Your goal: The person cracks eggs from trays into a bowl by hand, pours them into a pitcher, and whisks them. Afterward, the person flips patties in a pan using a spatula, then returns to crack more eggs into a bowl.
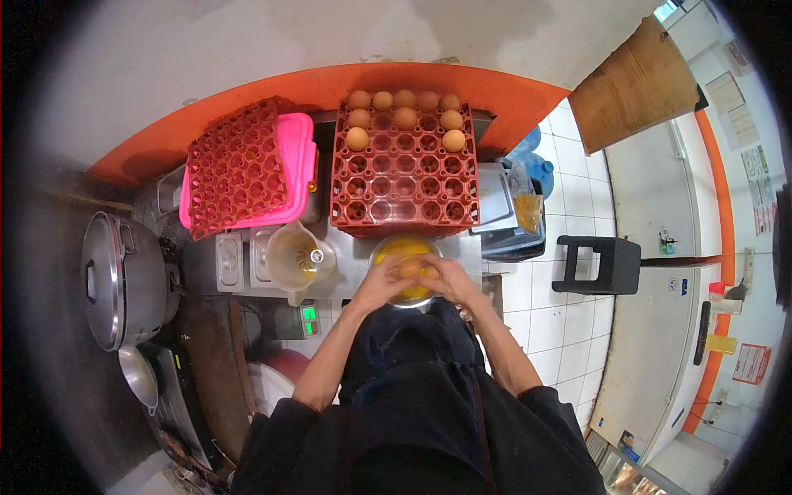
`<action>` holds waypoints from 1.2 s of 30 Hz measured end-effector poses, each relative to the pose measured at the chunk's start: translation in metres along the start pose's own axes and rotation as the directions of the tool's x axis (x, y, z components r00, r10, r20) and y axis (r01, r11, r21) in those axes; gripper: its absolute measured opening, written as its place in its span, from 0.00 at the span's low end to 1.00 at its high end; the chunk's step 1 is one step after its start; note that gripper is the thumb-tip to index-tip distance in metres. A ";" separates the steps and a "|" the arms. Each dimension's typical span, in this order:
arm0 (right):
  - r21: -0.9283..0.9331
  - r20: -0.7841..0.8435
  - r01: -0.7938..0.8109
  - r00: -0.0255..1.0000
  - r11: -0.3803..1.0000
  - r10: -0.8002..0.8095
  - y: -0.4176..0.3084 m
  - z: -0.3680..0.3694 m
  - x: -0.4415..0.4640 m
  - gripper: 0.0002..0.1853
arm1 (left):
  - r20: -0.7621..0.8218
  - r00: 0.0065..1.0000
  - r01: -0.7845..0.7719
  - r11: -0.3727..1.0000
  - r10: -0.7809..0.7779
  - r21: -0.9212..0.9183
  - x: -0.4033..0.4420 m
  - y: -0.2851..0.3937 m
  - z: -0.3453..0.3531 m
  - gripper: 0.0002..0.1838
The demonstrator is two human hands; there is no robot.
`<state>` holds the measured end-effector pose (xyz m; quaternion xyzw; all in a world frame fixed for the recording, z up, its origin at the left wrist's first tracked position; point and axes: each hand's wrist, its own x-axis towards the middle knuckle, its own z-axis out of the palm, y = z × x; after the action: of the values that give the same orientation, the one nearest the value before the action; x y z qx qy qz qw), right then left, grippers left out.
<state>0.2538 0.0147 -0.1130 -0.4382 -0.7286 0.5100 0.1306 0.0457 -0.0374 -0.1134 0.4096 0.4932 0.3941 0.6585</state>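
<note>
Over a metal bowl [410, 304] of yellow beaten or raw egg [406, 247], my two hands come close together. My left hand [379, 285] is closed around a brown egg [408, 268]. Fingers of my right hand [454, 280] curl around a second egg [429, 273], right beside the first. Whether the shells are cracked is too small to tell. Directly behind the bowl stands a stack of red egg trays [404, 213], with several brown eggs [405, 119] in its far rows. A clear pitcher [289, 257] with yellow residue stands to the left.
A loose red egg tray [239, 169] lies on a pink lid [289, 194] at the back left. Lidded steel containers [230, 262] sit by the pitcher. Further left is a large pot [136, 280]. A black stool [606, 265] stands on the tiled floor at right.
</note>
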 end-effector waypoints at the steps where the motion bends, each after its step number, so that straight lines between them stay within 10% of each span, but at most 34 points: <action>1: -0.023 -0.003 -0.056 0.998 0.998 0.056 0.000 0.002 0.000 0.30 | -0.021 0.999 0.048 0.984 -0.045 0.169 -0.001 0.008 0.000 0.27; 14: 0.094 -0.160 -0.067 0.984 0.993 0.082 0.005 0.024 0.002 0.28 | -0.203 0.952 -0.098 0.858 0.228 0.504 0.006 -0.020 0.012 0.26; 26: -0.447 -0.163 0.143 0.958 0.883 -0.237 0.018 0.026 0.000 0.18 | -0.017 0.970 -0.145 0.637 0.241 0.757 0.010 -0.030 -0.017 0.25; 36: 0.053 -0.539 -0.170 0.825 0.984 0.172 0.042 0.009 -0.052 0.14 | -0.129 0.975 -0.039 0.709 0.182 0.705 -0.003 -0.043 -0.008 0.23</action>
<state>0.2995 -0.0268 -0.1396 -0.6275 -0.6192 0.3761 0.2854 0.0420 -0.0544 -0.1540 0.6170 0.6399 0.2550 0.3805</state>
